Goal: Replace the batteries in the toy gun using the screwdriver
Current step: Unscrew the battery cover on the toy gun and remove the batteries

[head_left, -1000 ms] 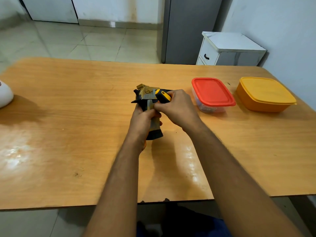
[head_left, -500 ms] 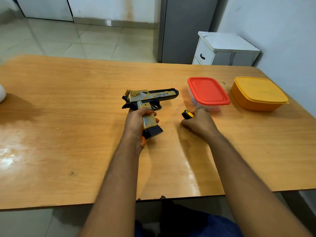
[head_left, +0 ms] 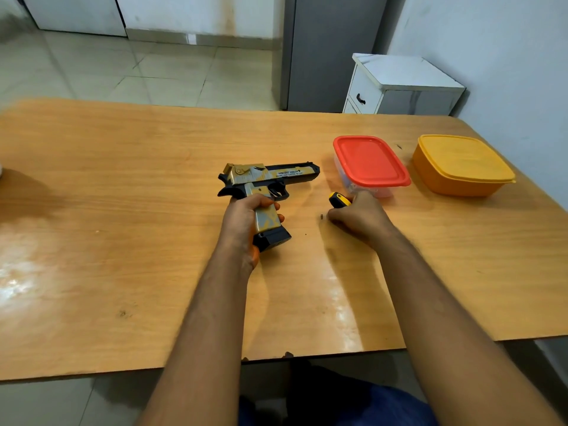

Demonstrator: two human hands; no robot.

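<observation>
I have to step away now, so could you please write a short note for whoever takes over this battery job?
Left hand grips the toy gun by its handle, gun lying on the table.
Right hand holds the screwdriver, resting on the table beside the red-lidded container.
A small dark piece, possibly a screw, lies by the right fingers.
No batteries visible; whether the cover is off cannot be told. Swap and reclosing likely remain.

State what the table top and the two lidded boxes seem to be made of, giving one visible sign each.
Table top: probably wood or veneer under gloss varnish; grain lines and bright reflections show.
Red-lidded box: likely plastic; see-through walls, smooth moulded lid.
Yellow box: likely opaque plastic; uniform colour, rounded moulded rim.
</observation>
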